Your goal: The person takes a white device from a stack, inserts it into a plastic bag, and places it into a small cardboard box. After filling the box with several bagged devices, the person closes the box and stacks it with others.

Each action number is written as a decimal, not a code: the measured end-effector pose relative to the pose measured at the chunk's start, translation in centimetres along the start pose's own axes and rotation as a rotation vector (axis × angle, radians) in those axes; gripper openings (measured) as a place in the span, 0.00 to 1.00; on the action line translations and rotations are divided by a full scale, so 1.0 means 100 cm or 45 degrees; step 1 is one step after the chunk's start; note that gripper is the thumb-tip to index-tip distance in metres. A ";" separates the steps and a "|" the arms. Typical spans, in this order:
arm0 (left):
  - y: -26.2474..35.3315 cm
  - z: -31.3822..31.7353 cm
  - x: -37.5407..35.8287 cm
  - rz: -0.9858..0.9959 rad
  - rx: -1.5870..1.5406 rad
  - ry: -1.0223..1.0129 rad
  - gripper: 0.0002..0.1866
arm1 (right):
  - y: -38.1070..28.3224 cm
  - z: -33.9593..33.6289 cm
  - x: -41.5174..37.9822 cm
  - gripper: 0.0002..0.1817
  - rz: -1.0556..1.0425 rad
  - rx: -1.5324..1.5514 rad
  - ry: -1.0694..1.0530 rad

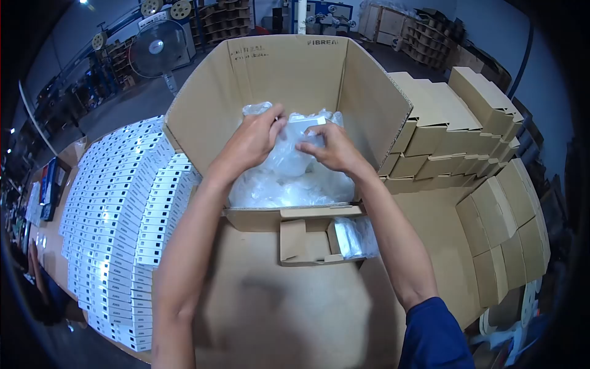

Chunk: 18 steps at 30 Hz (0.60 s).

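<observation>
Both hands are raised over a large open cardboard carton point(283, 80), whose inside is heaped with clear plastic bags point(289, 187). My left hand point(255, 138) is closed, its thumb and fingers pinching the edge of a clear plastic bag point(286, 154). Opposite it, my right hand point(333, 146) curls its fingers and thumb at the other side of that bag. A flat white piece point(305, 125) shows between the hands, overlapping the bag. Below the carton's front edge stands a small open cardboard box point(294, 241) with plastic-wrapped pieces point(354, 238) in its right part.
Long stacked rows of white boxes point(110, 227) fill the left of the table. Small brown cartons point(439, 138) are piled at the right, with more open ones point(504, 227) nearer me. A fan point(157, 48) stands behind, at the left.
</observation>
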<state>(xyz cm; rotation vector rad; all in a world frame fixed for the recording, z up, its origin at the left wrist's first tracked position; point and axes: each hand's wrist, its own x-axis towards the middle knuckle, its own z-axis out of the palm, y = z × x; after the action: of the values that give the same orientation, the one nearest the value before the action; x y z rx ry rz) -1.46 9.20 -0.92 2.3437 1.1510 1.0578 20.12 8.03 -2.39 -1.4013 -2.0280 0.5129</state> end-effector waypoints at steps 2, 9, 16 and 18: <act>-0.002 0.007 0.007 -0.161 0.168 0.260 0.08 | 0.002 0.009 0.008 0.24 0.045 -0.111 0.115; 0.015 -0.011 0.016 0.094 0.140 0.738 0.07 | -0.001 -0.007 -0.001 0.36 0.112 -0.399 0.107; 0.070 -0.066 -0.028 0.225 -0.188 0.324 0.09 | -0.079 -0.054 -0.066 0.39 -0.258 0.076 0.189; 0.088 -0.074 -0.046 0.288 -0.171 0.257 0.10 | -0.086 -0.047 -0.091 0.23 -0.347 0.088 0.171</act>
<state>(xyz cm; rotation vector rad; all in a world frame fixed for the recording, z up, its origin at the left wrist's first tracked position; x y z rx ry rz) -4.00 -0.11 6.79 2.3425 0.8617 1.4314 19.66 -3.75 4.03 -1.0676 -2.0299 0.3563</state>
